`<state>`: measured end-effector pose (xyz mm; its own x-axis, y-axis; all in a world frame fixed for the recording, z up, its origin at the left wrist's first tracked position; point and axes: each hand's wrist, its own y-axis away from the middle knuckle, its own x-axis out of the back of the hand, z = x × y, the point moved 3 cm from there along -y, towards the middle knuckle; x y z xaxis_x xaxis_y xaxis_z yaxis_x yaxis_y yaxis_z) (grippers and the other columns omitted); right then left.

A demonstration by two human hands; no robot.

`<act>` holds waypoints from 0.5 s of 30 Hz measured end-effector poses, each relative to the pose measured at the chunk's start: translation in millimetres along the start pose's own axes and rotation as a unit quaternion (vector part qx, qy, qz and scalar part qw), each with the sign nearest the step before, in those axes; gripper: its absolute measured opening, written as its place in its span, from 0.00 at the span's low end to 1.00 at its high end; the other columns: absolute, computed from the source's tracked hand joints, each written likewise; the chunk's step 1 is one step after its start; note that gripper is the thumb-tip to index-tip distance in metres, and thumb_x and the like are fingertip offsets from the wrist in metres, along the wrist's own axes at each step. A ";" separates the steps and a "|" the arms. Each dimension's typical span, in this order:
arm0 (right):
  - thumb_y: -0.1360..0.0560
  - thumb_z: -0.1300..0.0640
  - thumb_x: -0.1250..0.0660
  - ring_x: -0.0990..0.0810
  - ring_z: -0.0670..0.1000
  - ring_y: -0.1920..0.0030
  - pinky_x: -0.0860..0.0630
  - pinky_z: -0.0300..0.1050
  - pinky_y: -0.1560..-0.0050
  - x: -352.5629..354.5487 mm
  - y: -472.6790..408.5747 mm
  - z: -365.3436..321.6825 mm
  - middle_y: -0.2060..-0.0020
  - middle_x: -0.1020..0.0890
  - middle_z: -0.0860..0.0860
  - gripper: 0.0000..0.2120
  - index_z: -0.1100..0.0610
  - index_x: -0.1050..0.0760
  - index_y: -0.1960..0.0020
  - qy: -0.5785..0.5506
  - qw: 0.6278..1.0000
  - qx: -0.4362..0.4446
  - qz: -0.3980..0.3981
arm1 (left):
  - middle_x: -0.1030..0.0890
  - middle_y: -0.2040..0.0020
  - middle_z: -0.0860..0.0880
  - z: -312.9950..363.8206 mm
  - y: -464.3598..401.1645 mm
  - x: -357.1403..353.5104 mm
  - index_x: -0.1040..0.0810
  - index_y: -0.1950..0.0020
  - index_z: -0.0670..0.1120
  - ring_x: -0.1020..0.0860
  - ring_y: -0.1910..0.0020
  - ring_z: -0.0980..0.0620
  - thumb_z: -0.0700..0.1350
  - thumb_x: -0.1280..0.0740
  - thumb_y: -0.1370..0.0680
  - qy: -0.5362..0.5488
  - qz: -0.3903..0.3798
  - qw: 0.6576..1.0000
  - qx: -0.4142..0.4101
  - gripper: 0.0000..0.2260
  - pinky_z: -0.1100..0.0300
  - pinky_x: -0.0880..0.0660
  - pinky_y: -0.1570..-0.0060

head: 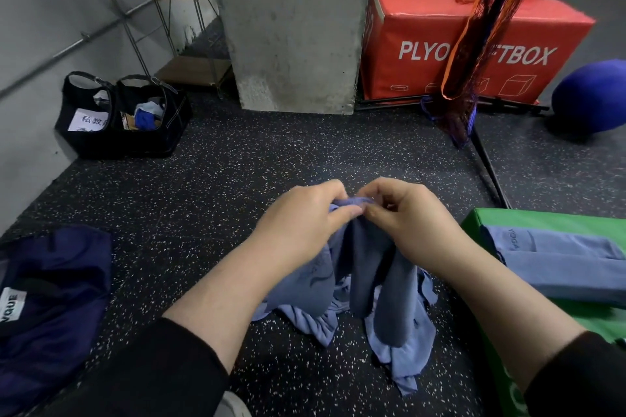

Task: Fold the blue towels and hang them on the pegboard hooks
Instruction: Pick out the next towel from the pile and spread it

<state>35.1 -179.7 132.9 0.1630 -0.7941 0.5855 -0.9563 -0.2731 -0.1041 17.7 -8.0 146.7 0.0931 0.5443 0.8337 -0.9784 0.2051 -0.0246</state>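
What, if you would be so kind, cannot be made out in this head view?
- Pegboard hooks: outside the frame.
- Blue towel: top edge hidden by left hand and right hand.
- Navy bag: cut off by left edge.
- Folded towels: count unclear, overlapping.

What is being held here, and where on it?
Both hands, left hand and right hand, pinch a blue towel at its bunched top edge; the rest hangs to the floor.

A red plyo box (474, 44) stands beside a concrete pillar (291, 27); black bags (118, 132) sit near the wall, a purple ball (592, 95) far right.
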 end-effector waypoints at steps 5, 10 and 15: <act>0.25 0.48 0.26 0.34 0.44 0.70 0.36 0.45 0.67 4.8 4.5 9.5 0.73 0.29 0.44 0.16 0.58 0.25 0.62 0.068 0.994 -0.038 -0.075 | 0.20 0.63 0.48 -20.0 -0.6 17.0 0.25 0.56 0.47 0.22 0.57 0.40 0.57 0.37 0.18 -0.014 0.124 0.989 0.079 0.15 0.48 0.24 0.56; 0.22 0.52 0.29 0.29 0.40 0.68 0.30 0.40 0.64 8.4 7.6 4.8 0.69 0.21 0.46 0.08 0.54 0.22 0.58 0.047 0.998 -0.017 -0.046 | 0.21 0.59 0.56 -36.3 0.2 27.6 0.22 0.42 0.57 0.21 0.52 0.48 0.57 0.35 0.20 -0.006 0.124 0.987 0.105 0.09 0.53 0.23 0.50; 0.23 0.59 0.31 0.24 0.42 0.62 0.26 0.45 0.55 0.8 9.7 -7.1 0.62 0.16 0.49 0.07 0.49 0.17 0.53 0.018 0.998 0.016 -0.065 | 0.25 0.67 0.58 -2.7 5.6 -2.4 0.24 0.35 0.62 0.25 0.61 0.59 0.56 0.34 0.19 0.048 -0.080 0.995 -0.029 0.12 0.57 0.30 0.58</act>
<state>24.2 -179.2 138.0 0.2760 -0.7308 0.6243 -0.9195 -0.3898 -0.0498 12.6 -6.0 143.0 0.2661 0.5762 0.7727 -0.9379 0.3399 0.0696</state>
